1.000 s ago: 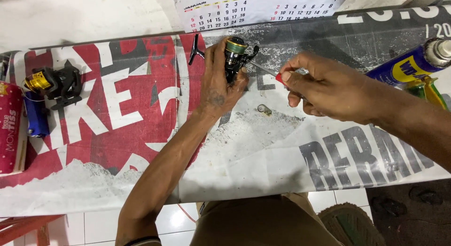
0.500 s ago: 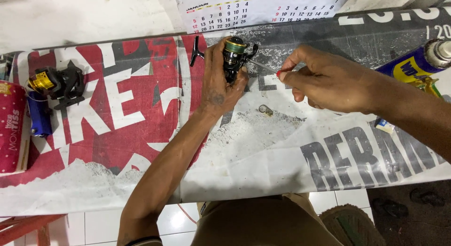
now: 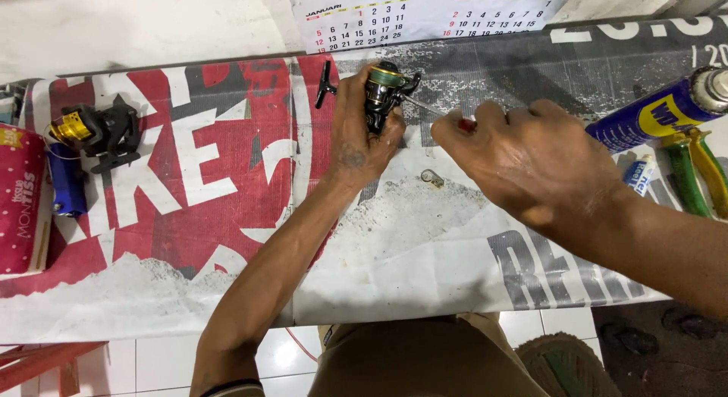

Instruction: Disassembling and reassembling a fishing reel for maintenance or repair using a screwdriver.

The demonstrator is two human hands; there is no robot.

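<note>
A printed banner in red, white, grey and black (image 3: 227, 215) covers a long table that runs left to right, with white floor tiles (image 3: 152, 363) at the near edge and a pale wall beyond the far edge. Nearest the camera are the person's lap in tan cloth and a dark shoe on the floor to the right.

From the near edge the left forearm reaches straight away towards the far side, and the left hand (image 3: 356, 139) is closed around a small black fishing reel (image 3: 383, 94) with a greenish spool. The reel stands on the banner close to the far edge, about midway along the table; its body runs roughly near to far, while a thin metal arm leaves it slanting to the right. The right arm comes in from the right, wrist bent, and the right hand (image 3: 531, 158) is pinched around a slim tool with a red handle (image 3: 466, 125), its tip meeting that metal arm just right of the reel. A small metal ring (image 3: 432, 178) lies on the banner between the two hands.

Far left rests a second black reel with a gold spool (image 3: 95, 131), a blue cylinder (image 3: 67, 186) beside it and a red tissue pack (image 3: 19, 200) at the edge. Far right lie a blue-and-yellow spray can (image 3: 660, 112) and green-handled pliers (image 3: 694, 169). A wall calendar (image 3: 425, 14) hangs behind.
</note>
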